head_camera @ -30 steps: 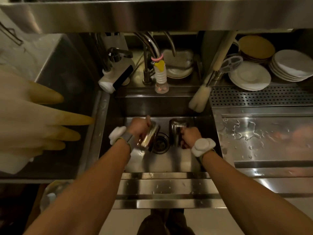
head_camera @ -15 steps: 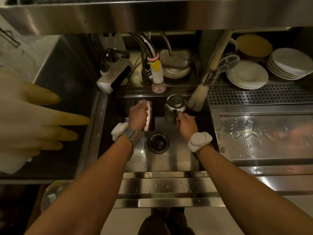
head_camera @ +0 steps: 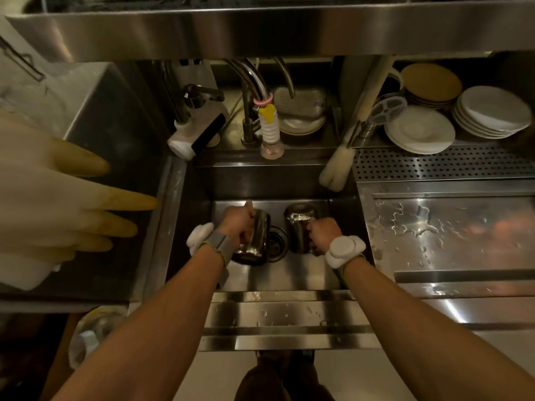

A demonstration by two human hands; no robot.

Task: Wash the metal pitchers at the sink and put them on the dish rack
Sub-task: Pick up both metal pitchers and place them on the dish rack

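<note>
While left pitcher [head_camera: 256, 235] and right pitcher [head_camera: 299, 224] are held low in sink [head_camera: 289, 276], draining is judged step in hand: mouths best tipped toward drain [head_camera: 276, 246], grips firm. Former is clenched in left hand [head_camera: 236, 224], tilted; latter is grasped by right hand [head_camera: 321, 233], bottom-up. Drain lies between them; dish rack [head_camera: 434, 166] well apart, rightward.

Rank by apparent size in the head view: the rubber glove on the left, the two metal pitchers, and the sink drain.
1. Rubber glove, though it is nearest the camera.
2. Left-hand pitcher and right-hand pitcher: about alike, no ranking.
3. Sink drain, partly hidden.
</note>
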